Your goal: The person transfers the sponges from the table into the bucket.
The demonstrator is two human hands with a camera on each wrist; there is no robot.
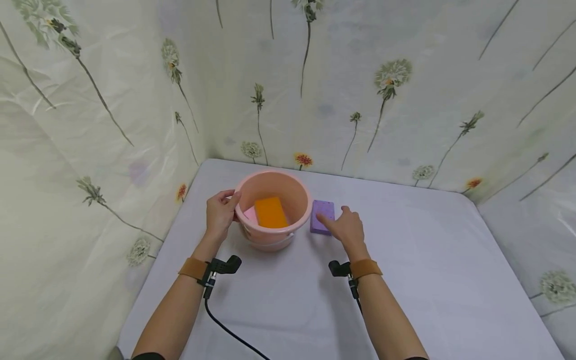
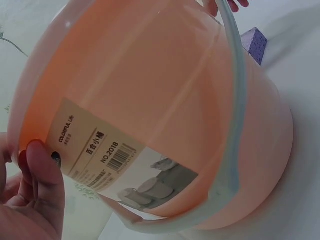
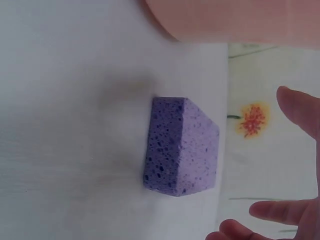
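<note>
A pink plastic bucket [image 1: 270, 235] stands upright on the table, and my left hand [image 1: 219, 215] pinches its rim on the left side. Inside it lie an orange sponge [image 1: 271, 212] and a pink piece [image 1: 250, 215], partly covered by the orange one. In the left wrist view the thumb presses near a paper label [image 2: 120, 155] on the bucket, below its pale handle [image 2: 239, 100]. Just right of the bucket a purple sponge [image 3: 182, 147] lies on the table. Over its right edge hovers my right hand [image 1: 346, 230], thumb and fingers spread apart, holding nothing.
The table [image 1: 405, 280] has a white cover. Behind and beside it hang curtains [image 1: 342, 90] with a dandelion print. A black cable [image 1: 229, 337] runs from the left wrist camera [image 1: 227, 265] across the table's front.
</note>
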